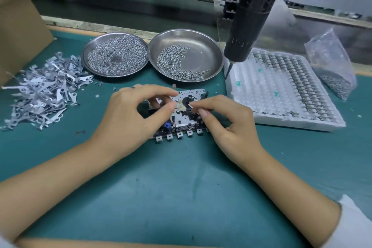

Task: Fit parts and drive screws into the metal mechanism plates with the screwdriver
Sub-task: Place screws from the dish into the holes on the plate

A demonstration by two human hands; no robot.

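A metal mechanism plate (182, 121) with black parts, a blue piece and a row of tabs on its near edge lies on the green mat in the middle. My left hand (132, 115) curls over its left side, thumb and forefinger pinching at a small pale part (180, 105) on the plate. My right hand (225, 121) comes in from the right and pinches a small part beside a black round piece. The black electric screwdriver (249, 18) hangs above the right side, bit pointing down, with no hand on it.
Two steel dishes hold screws, one at back left (114, 56) and one at back centre (207, 54). A heap of flat metal levers (44, 90) lies left, beside a cardboard box (18, 26). A white foam tray of parts (281, 90) and a plastic bag (332, 64) sit right.
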